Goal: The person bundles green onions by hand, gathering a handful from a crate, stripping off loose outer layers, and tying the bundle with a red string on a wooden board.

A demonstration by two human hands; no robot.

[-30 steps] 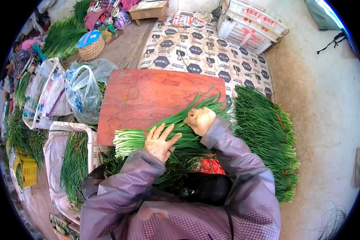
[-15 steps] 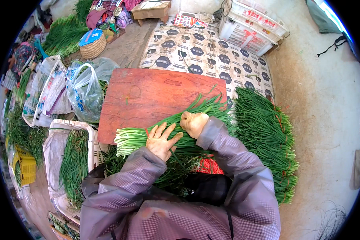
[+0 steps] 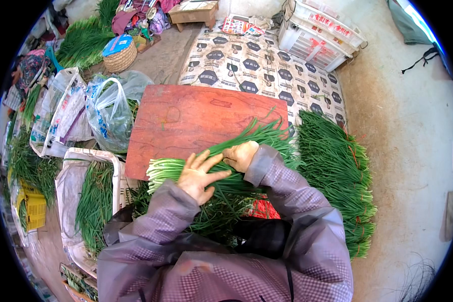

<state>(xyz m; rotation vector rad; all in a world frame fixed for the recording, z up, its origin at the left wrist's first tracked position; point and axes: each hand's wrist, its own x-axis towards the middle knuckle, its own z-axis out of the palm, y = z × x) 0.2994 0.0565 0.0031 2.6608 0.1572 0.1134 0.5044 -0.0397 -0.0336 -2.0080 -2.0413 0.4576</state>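
Observation:
A bundle of garlic chives (image 3: 167,170), white stem ends to the left and green leaves to the right, lies across the near edge of a reddish wooden board (image 3: 186,116). My left hand (image 3: 199,178) rests on the bundle just right of the pale stems, fingers spread. Right beside it, my right hand (image 3: 240,155) is closed over the leaves with its fingers curled down. What those fingers pinch is hidden. The red tie near the stems does not show now; my left hand covers that part.
Tied chive bundles (image 3: 334,186) are stacked to the right. On the left stand a plastic bag (image 3: 108,116) and a white crate (image 3: 117,183) holding loose chives. Beyond the board lies a patterned sheet (image 3: 267,65), with white crates (image 3: 314,43) at its far right. Red strips (image 3: 263,208) show below.
My left hand has lifted its wrist slightly and shifted, its fingers now nearer the right hand. The right hand has moved a little left and turned. The red tie has gone out of sight.

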